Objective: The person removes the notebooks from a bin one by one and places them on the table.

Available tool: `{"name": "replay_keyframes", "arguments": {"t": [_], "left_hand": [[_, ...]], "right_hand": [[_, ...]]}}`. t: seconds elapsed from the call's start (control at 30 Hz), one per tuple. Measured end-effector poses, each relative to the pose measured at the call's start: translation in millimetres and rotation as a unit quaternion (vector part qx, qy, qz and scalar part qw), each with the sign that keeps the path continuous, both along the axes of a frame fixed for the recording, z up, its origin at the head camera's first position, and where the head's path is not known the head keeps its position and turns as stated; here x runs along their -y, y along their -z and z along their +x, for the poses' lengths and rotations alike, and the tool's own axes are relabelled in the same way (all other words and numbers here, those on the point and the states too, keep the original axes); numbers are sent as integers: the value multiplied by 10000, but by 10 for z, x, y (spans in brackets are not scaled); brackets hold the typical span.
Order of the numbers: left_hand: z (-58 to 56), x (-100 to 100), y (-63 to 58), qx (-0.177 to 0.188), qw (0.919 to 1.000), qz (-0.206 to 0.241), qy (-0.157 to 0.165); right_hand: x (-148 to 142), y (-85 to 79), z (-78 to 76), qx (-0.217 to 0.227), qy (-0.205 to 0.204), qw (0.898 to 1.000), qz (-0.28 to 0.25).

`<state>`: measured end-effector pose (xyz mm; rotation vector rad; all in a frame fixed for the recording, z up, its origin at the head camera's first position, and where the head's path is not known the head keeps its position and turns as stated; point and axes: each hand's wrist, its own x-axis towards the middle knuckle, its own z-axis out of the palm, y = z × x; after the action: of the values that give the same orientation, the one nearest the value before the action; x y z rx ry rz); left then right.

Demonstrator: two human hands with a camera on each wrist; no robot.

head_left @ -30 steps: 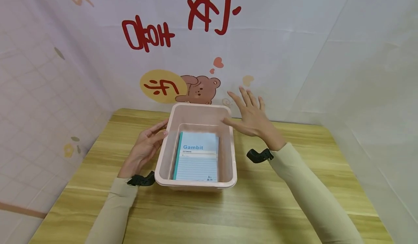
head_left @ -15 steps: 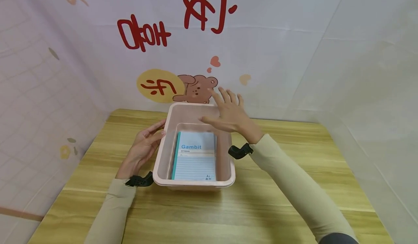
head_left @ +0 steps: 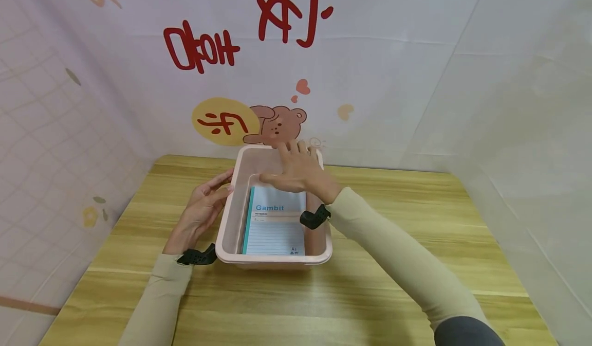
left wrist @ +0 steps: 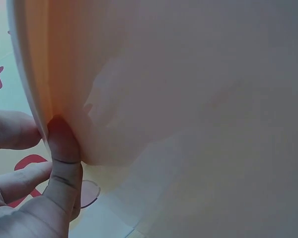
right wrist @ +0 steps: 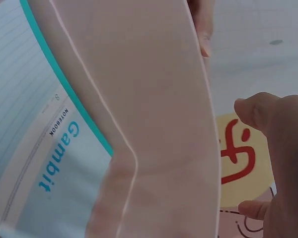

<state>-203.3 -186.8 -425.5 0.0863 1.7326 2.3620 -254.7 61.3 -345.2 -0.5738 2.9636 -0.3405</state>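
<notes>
A pale pink plastic bin (head_left: 274,259) stands on the wooden table, with a light blue notebook (head_left: 275,228) marked "Gambit" lying flat on its floor. My left hand (head_left: 203,207) holds the bin by its left side; in the left wrist view the thumb (left wrist: 63,144) and fingers pinch the rim from both sides. Over the far right part of the bin hovers my right hand (head_left: 298,174), palm down, fingers and thumb spread, holding nothing. It overlaps the bin's back rim and the notebook's top right corner in the head view.
The light wooden table (head_left: 393,263) ends at a white cloth backdrop (head_left: 370,68) printed with red characters and a pink bear (head_left: 277,125). More pale cloth panels rise at left and right. Each wrist wears a black camera mount (head_left: 314,216).
My right hand has moved left and slightly down, from beyond the bin's right rim to over its far inside. The left hand keeps its hold; the view has shifted slightly.
</notes>
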Motion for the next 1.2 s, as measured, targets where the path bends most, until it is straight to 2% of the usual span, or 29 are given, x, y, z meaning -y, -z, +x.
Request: {"name": "replay_keyframes", "arguments": {"t": [0.33,0.43,0.67,0.83,1.0,1.2], "left_hand": [[-4,-6,-22,53,10000,-70,-21],[-2,-2,-25,56,10000,-62,-22],[16,6,-27,1,10000,-90,7],[20,-5,-30,-27,10000,-62,5],[14,-10,-23,-25,9999,-112,-12],[33,3,-4,-126,9998,-150,32]], "right_hand": [[250,261,-11,278,38,9995,128],[316,347,-28,324,-8,9989,330],[471,514,-95,879,138,9921,887],[523,647,-141,878,189,9905,1038],[549,771,-138,1052,355,9889,983],[589,797,-58,1094,264,9894,923]]}}
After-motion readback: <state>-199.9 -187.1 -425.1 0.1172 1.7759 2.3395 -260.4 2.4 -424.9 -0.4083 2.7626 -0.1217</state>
